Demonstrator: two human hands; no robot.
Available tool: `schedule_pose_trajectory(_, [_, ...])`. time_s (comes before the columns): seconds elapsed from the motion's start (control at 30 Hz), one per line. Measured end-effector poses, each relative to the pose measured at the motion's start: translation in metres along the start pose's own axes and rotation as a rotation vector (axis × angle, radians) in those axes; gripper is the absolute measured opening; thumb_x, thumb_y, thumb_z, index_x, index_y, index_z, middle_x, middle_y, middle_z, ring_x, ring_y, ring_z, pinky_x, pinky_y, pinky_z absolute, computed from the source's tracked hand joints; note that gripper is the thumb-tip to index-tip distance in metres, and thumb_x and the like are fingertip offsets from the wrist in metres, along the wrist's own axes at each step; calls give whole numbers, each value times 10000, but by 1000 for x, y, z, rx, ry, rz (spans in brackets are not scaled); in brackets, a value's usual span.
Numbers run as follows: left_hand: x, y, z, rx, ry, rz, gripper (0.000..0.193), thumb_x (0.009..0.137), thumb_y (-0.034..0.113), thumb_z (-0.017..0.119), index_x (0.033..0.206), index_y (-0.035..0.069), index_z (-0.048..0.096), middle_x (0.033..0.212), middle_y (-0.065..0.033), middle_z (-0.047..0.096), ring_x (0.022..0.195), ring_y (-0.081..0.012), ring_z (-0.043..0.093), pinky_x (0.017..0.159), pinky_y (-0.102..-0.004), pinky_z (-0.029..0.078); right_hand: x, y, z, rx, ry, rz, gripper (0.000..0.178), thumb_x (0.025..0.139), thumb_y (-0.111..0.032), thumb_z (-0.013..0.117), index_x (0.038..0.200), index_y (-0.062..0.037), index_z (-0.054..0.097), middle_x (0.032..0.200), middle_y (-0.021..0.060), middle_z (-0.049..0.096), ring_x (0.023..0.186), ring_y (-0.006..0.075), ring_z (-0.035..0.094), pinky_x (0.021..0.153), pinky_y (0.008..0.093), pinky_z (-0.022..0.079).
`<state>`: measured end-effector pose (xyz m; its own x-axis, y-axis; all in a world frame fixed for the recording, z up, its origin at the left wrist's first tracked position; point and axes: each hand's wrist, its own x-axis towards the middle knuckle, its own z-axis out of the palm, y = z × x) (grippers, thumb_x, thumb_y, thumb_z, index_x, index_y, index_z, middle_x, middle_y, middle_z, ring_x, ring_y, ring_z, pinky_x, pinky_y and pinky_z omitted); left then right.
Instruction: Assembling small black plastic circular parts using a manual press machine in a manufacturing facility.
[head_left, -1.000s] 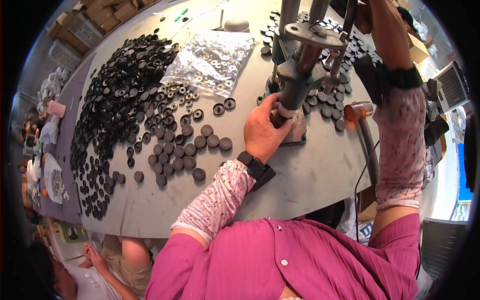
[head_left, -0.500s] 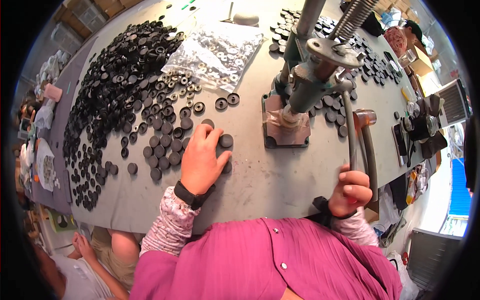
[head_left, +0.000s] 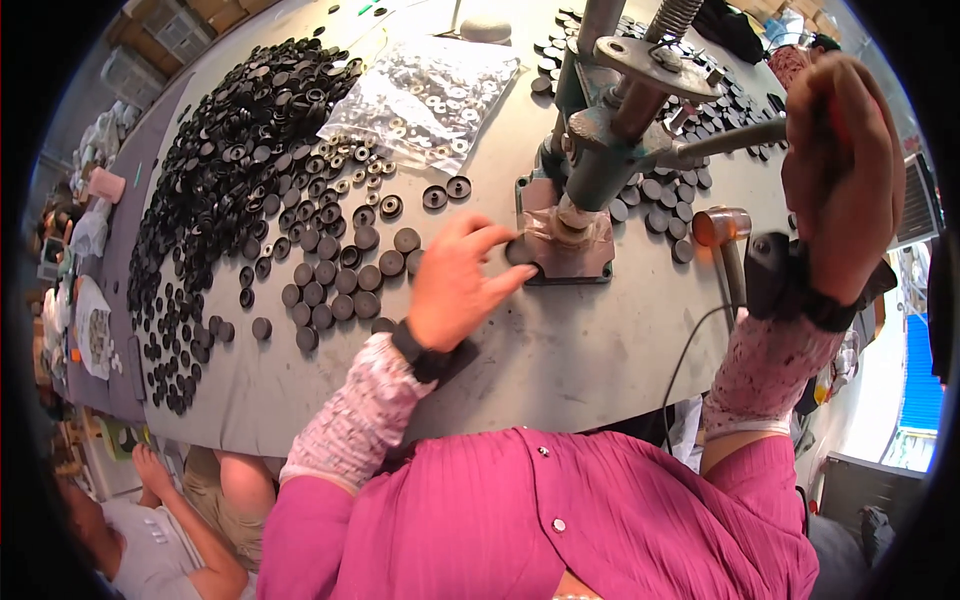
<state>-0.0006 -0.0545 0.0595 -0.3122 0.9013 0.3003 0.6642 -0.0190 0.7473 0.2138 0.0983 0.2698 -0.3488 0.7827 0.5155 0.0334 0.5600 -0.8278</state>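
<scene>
Change since half a second ago: the left hand has moved from the loose discs to the foot of the press, and the right hand has risen from the table edge up to the lever.

Left hand: fingers spread and partly curled, fingertips pinching a small black disc at the edge of the press base. Dark band at the wrist, pale patterned sleeve.

Right hand: fist clenched around the end of the grey metal lever, raised high; black wrist strap.

Hand press: upright, green-grey painted cast metal, worn, with a coiled spring on top, standing on a flat rectangular plate.

Black discs: round, matte, shallow caps, in loose rows left of the hand; a larger heap beyond.

Clear plastic bag: crinkled, full of small silvery rings.

Table: smooth grey surface.

Hammer: coppery round head, just right of the press.
</scene>
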Motion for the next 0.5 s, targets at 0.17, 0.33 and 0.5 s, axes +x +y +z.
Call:
schedule_pose_trajectory(0.17, [39, 5, 62, -116, 113, 61, 322, 741, 188, 879, 1009, 45, 769, 922, -56, 620, 767, -181, 626, 693, -323, 526, 3, 5, -1, -2, -6, -28, 326, 1094, -287, 407, 1032, -26, 592, 706, 26, 554, 329, 50, 308, 326, 215, 239])
schedule_pose_trajectory(0.33, [39, 4, 63, -254, 49, -81, 354, 719, 180, 900, 1011, 40, 757, 946, -46, 613, 801, -178, 628, 702, -315, 527, -55, 18, -2, 299, -23, -188, 244, 1054, -280, 563, 1056, -38, 595, 725, 79, 600, 396, 83, 437, 355, 206, 295])
schedule_pose_trajectory(0.5, [19, 0, 11, -28, 92, 70, 482, 740, 208, 895, 1155, 51, 705, 1051, -80, 623, 829, -207, 626, 738, -327, 534, -185, 119, -2, 187, -87, -404, 280, 926, -172, 745, 1086, -107, 524, 946, 181, 614, 617, 201, 597, 545, 309, 546])
